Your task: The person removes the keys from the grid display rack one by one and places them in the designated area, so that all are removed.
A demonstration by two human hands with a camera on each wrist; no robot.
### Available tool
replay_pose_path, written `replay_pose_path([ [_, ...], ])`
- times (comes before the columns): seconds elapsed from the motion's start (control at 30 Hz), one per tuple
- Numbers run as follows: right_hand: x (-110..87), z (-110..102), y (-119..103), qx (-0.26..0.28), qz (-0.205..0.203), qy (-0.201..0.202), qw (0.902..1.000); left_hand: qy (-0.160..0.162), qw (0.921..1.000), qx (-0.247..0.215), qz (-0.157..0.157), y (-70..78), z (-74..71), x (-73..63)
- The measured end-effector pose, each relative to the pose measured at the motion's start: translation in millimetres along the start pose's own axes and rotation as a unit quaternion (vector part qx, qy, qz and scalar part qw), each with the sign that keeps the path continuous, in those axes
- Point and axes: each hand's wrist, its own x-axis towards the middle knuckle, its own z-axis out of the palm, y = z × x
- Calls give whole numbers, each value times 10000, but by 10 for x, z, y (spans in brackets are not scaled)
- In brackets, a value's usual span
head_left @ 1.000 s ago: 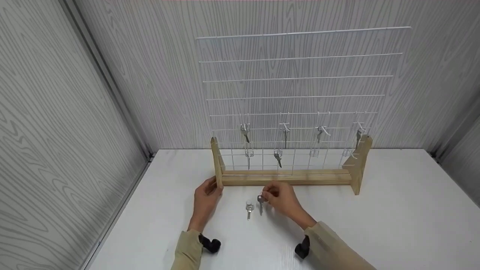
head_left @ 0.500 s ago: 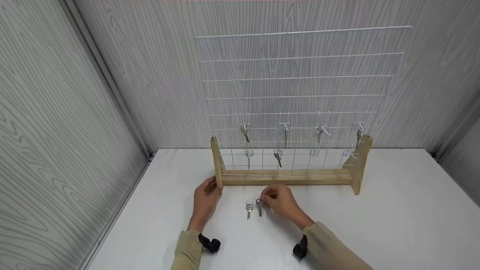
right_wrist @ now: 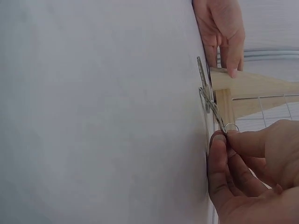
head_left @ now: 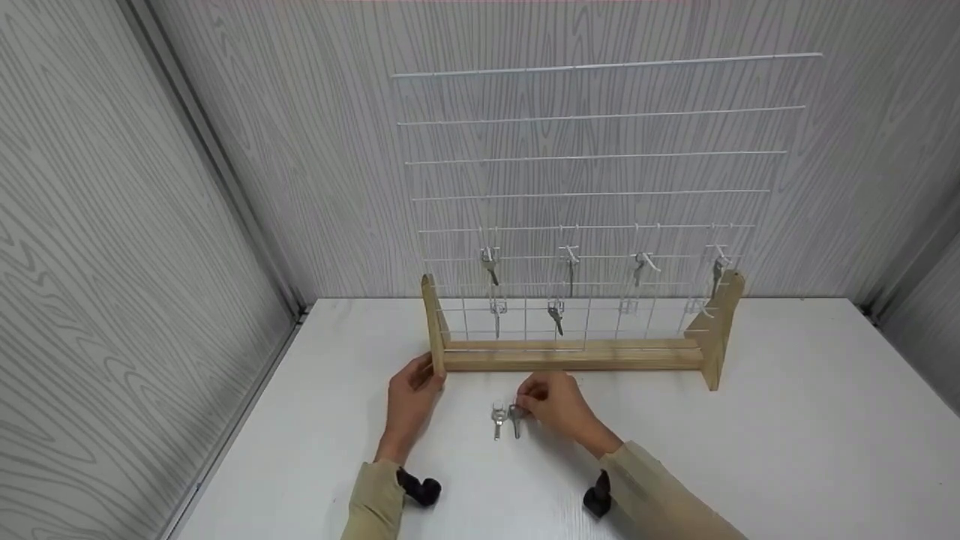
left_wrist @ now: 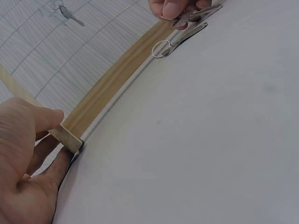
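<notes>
My left hand (head_left: 411, 403) grips the left wooden end piece (head_left: 433, 322) of a wire grid rack, with thumb and fingers on either side of its foot in the left wrist view. My right hand (head_left: 559, 409) pinches a metal key (right_wrist: 215, 112) by its head, near its thin ring, with the blade pointing down towards the table. Just left of it, a second key (head_left: 497, 421) lies on the white table, its ring (left_wrist: 161, 49) showing in the left wrist view. Whether the held key's tip touches the table is unclear.
Behind the hands stands the rack's white wire grid (head_left: 600, 193) on a wooden base bar (head_left: 585, 361). Several keys hang from its hooks, including an upper-left key (head_left: 491, 273) and a lower key (head_left: 556, 320). Two lower-right hooks (head_left: 701, 307) carry no visible key.
My right hand has moved slightly left and towards me, bringing the pinched key close beside the one lying on the table. My left hand has stayed on the rack's end piece.
</notes>
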Motion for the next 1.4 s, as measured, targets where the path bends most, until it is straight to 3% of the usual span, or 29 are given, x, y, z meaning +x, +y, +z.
replay_pose_path([
  [0.27, -5, 15, -26, -354, -250, -17, 9991, 14, 10000, 64, 14, 1, -6, -3],
  [0.57, -11, 16, -59, -580, -227, -89, 9980, 60, 9999, 157, -10, 0, 9, -2],
  [1.0, 3, 24, -58, -512, -122, -52, 9986, -70, 9998, -190, 16, -28, -10, 2],
  [1.4, 16, -36, -106, -612, -117, 68, 9980, -8, 10000, -75, 18, -28, -17, 7],
])
